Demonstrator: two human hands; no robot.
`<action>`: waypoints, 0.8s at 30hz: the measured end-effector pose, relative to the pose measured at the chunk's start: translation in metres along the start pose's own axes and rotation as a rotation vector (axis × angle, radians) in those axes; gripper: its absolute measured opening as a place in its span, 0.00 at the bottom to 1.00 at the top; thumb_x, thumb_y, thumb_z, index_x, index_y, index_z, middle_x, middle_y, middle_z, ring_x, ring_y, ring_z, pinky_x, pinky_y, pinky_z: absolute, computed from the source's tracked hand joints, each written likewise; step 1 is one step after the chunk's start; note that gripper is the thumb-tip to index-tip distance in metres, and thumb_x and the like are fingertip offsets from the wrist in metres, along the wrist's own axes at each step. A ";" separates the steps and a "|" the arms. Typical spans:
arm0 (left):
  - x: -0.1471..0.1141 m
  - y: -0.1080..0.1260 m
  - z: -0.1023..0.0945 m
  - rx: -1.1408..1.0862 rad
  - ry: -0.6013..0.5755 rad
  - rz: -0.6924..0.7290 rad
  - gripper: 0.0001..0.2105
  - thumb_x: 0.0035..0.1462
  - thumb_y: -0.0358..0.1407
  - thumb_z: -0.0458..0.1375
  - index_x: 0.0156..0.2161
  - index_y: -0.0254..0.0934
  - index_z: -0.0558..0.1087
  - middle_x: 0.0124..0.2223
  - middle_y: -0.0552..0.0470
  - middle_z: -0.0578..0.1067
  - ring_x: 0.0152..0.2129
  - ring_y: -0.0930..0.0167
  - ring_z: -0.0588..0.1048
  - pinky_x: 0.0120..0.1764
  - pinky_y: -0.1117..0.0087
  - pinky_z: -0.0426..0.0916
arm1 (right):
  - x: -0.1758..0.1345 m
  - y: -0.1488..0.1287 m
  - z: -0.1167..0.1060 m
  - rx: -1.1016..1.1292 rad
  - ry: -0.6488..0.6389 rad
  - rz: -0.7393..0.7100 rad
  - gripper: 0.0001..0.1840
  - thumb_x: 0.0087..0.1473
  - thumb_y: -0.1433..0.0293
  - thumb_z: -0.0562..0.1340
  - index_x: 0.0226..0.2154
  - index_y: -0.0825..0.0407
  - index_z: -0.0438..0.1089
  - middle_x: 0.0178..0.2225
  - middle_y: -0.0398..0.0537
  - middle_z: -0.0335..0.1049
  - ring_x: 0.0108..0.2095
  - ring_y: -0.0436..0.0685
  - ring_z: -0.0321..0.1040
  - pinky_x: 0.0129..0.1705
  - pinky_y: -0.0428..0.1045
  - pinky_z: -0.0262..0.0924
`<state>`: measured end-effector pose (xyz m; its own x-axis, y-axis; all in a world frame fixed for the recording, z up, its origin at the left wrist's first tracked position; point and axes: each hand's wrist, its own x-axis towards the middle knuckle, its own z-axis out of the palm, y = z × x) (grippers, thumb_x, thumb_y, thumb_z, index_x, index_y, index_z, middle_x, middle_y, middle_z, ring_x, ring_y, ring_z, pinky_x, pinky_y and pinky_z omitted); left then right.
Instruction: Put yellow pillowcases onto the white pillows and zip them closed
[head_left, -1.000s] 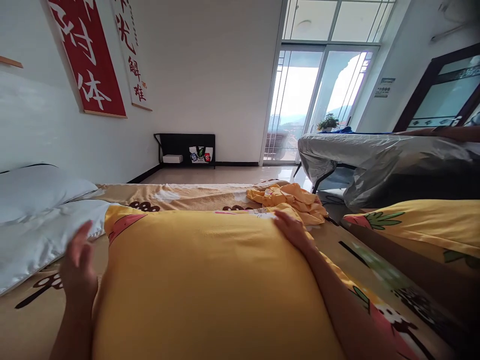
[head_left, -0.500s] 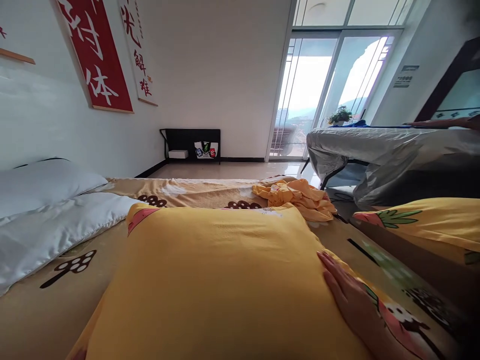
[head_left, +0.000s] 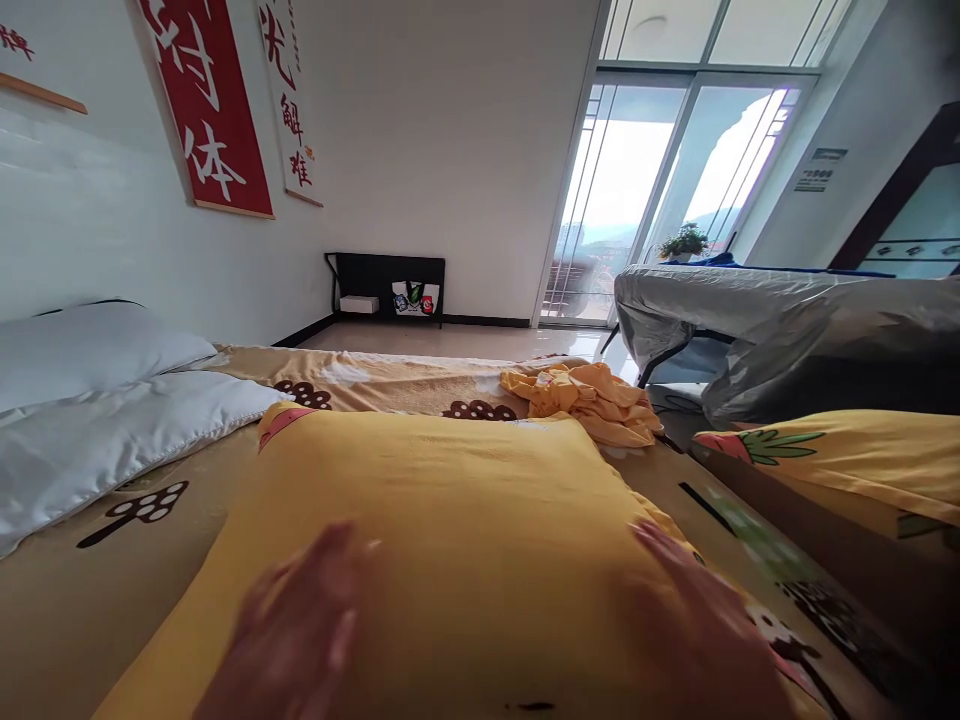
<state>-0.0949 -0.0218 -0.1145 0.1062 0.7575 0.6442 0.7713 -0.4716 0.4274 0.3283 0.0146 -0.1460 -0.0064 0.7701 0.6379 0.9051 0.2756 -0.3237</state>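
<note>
A plump yellow pillow [head_left: 465, 500] with a pink printed corner lies flat on the bed in front of me. Over its near left part is my left hand [head_left: 292, 620], blurred by motion, its fingers stretched out. My right hand [head_left: 694, 610], also blurred, lies along the pillow's right side with the fingers extended. Neither hand grips anything; whether the left one touches the cloth I cannot tell.
White satin pillows [head_left: 120, 430] lie at the left. Crumpled orange cloth [head_left: 592, 400] sits beyond the yellow pillow on the patterned bedsheet [head_left: 375, 375]. Another yellow pillow [head_left: 862, 450] is at the right, below a plastic-covered table [head_left: 750, 300]. A black shelf [head_left: 386, 270] stands by the far wall.
My left hand has come up from the lower left edge onto or over the pillow. My right hand stays at the right side, now blurred. The view has shifted slightly.
</note>
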 end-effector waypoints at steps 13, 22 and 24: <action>0.175 -0.039 0.086 0.375 -0.638 -0.241 0.28 0.64 0.48 0.37 0.65 0.38 0.55 0.68 0.50 0.52 0.65 0.67 0.50 0.64 0.57 0.44 | 0.188 -0.054 0.095 -0.021 -0.749 -0.154 0.31 0.63 0.53 0.44 0.62 0.50 0.58 0.64 0.47 0.52 0.65 0.63 0.46 0.65 0.60 0.38; 0.176 -0.030 0.086 0.386 -0.672 -0.231 0.29 0.64 0.47 0.36 0.66 0.38 0.52 0.69 0.51 0.49 0.66 0.67 0.46 0.65 0.57 0.41 | 0.174 -0.003 0.097 -0.155 -0.641 0.038 0.30 0.64 0.57 0.40 0.64 0.47 0.53 0.67 0.45 0.46 0.67 0.57 0.39 0.65 0.60 0.36; 0.173 -0.029 0.082 0.376 -0.663 -0.226 0.29 0.64 0.47 0.36 0.66 0.38 0.52 0.69 0.51 0.49 0.66 0.67 0.47 0.65 0.57 0.41 | 0.165 -0.001 0.090 -0.161 -0.622 0.038 0.30 0.64 0.56 0.40 0.64 0.45 0.52 0.67 0.42 0.44 0.67 0.56 0.38 0.66 0.60 0.37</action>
<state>-0.0474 0.1603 -0.0677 0.1824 0.9832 0.0046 0.9664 -0.1801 0.1834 0.2880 0.1931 -0.1035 -0.1747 0.9807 0.0878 0.9619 0.1890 -0.1978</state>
